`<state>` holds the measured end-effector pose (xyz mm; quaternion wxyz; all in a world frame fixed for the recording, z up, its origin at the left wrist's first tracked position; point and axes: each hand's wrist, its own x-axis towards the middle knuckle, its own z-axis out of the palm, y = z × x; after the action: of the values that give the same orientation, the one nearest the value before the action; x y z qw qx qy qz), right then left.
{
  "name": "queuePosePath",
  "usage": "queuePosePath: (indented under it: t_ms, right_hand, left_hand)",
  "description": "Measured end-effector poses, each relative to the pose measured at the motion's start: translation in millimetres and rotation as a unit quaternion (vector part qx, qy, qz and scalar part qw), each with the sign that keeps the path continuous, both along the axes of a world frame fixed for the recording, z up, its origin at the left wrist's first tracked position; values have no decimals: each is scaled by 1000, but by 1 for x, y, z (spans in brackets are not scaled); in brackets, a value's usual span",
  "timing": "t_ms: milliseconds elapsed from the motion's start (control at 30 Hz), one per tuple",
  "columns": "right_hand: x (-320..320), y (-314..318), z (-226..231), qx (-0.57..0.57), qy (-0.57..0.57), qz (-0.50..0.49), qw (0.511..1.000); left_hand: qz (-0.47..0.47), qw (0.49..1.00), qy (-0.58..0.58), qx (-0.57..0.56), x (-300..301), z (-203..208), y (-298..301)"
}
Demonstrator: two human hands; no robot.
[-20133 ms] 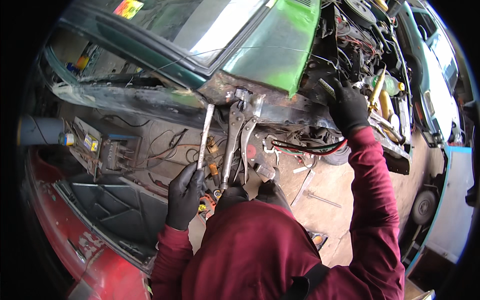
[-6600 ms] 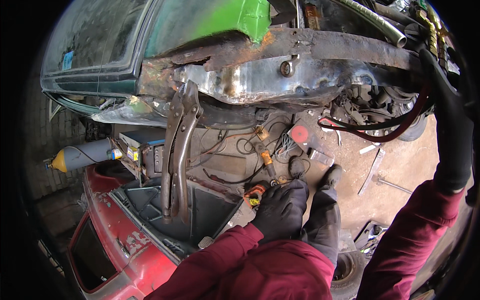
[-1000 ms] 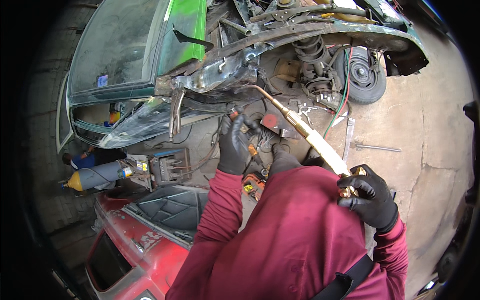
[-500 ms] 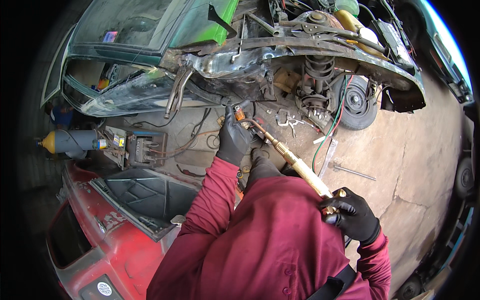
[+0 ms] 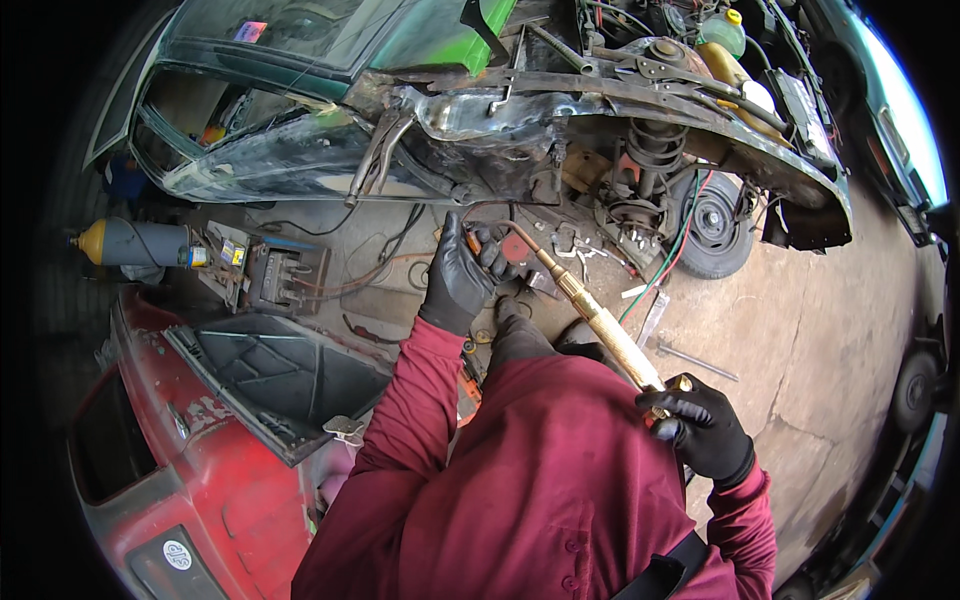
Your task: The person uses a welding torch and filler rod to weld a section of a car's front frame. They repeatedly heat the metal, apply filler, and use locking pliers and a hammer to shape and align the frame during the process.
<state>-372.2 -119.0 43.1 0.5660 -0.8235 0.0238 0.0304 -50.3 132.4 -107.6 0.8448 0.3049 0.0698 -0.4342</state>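
A long brass gas torch (image 5: pixel 610 335) slants across the front of my body, its thin bent copper neck pointing up and left. My right hand (image 5: pixel 705 425), in a black glove, is closed around its rear end beside the brass valve knobs. My left hand (image 5: pixel 458 285), gloved too, is raised next to the torch tip. Its fingers are curled around a small orange lighter (image 5: pixel 473 241), mostly hidden by the glove. Whether there is a flame at the tip I cannot tell. Beyond the hands, locking pliers (image 5: pixel 380 155) hang clamped on the stripped car body (image 5: pixel 490 120).
A loose wheel (image 5: pixel 712 225) lies by the exposed spring strut (image 5: pixel 650 150), with red and green hoses running past. At left are a grey gas cylinder (image 5: pixel 145 243), a welding machine (image 5: pixel 285 275) and a red car (image 5: pixel 215 460). A metal bar (image 5: pixel 698 362) lies on the floor.
My left hand has shifted slightly left and turned, so the orange lighter is more covered by the fingers. My right hand keeps its hold on the torch. The view has shifted a little.
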Motion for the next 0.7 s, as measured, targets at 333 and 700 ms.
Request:
queuePosePath:
  t_ms: [333,700]
  right_hand:
    - [4,-2,-8,0,16,-19,1000]
    - [25,6,-25,-8,29,-8,1000]
  left_hand:
    - [-28,999,-3,-45,-26,-2,11]
    - [-154,984,-77,56,-117,26,-31]
